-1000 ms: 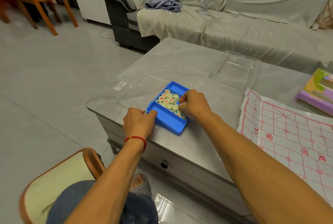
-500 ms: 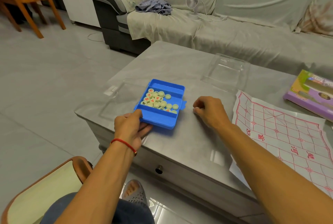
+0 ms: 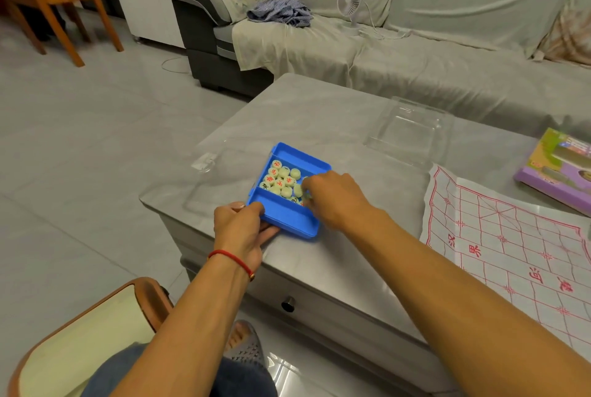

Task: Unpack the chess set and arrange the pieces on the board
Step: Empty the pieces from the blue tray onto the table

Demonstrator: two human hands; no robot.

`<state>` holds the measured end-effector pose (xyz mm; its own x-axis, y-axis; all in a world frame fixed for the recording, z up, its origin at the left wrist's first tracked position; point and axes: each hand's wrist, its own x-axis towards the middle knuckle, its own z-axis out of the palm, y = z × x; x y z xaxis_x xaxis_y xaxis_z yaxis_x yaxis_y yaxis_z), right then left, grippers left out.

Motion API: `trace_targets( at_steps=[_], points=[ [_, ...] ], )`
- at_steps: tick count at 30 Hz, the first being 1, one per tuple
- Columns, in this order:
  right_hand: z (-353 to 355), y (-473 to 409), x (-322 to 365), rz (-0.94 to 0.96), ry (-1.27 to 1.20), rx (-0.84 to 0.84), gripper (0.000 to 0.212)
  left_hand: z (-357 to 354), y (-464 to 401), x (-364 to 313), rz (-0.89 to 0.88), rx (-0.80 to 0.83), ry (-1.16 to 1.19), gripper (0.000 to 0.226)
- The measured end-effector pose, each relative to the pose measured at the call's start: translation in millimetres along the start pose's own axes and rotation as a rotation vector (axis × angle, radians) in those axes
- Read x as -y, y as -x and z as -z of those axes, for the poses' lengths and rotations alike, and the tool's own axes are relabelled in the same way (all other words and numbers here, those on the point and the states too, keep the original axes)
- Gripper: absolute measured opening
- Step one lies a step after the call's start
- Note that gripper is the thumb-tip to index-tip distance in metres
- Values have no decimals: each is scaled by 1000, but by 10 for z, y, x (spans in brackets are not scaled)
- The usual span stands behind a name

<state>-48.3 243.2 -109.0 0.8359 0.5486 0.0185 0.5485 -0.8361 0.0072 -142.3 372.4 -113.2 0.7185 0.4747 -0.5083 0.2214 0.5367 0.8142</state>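
The blue plastic compartmented tray (image 3: 289, 216) sits near the front left corner of the grey stone-topped bench (image 3: 319, 115). The left hand (image 3: 241, 232) grips the tray's near corner, evidently to stop it sliding. The right hand (image 3: 332, 196) reaches into the centre compartment with fingers curled over the round cream chess pieces (image 3: 281, 179); whether it has one pinched cannot be told. The red-lined paper board (image 3: 511, 246) lies unfolded to the right, ready for placement.

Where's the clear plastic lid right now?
In the head view the clear plastic lid lies on the grey table, toward its far side, beyond and right of the blue tray and just past the paper board's far corner.
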Motion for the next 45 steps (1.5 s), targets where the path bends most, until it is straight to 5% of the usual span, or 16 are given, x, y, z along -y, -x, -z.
trace_targets(
  at_steps=[7, 16, 24, 31, 38, 42, 45],
  points=[
    [-129, -27, -44, -13, -18, -45, 4, 15, -21, 4, 32, -32, -27, 11],
    [-89, -87, -278, -92, -532, 180, 24, 21, 28, -50, 52, -21, -48, 13],
    [-23, -114, -317, 29, -463, 136, 15, 4, 34, -59, 37, -37, -95, 13],
    [19, -15, -778, -288, -622, -211, 14, 24, 31, -61, 55, -25, -65, 11],
    [-242, 112, -1044, -472, -538, -40, 14, 14, 44, -54, 42, -25, -62, 12],
    [-138, 207, -729, -239, -348, -228, 19, 7, 55, -51, 38, -30, -62, 13],
    [12, 370, -354, 135, -468, -124, 16, 7, 59, -44, 38, -29, -65, 12]
  ],
)
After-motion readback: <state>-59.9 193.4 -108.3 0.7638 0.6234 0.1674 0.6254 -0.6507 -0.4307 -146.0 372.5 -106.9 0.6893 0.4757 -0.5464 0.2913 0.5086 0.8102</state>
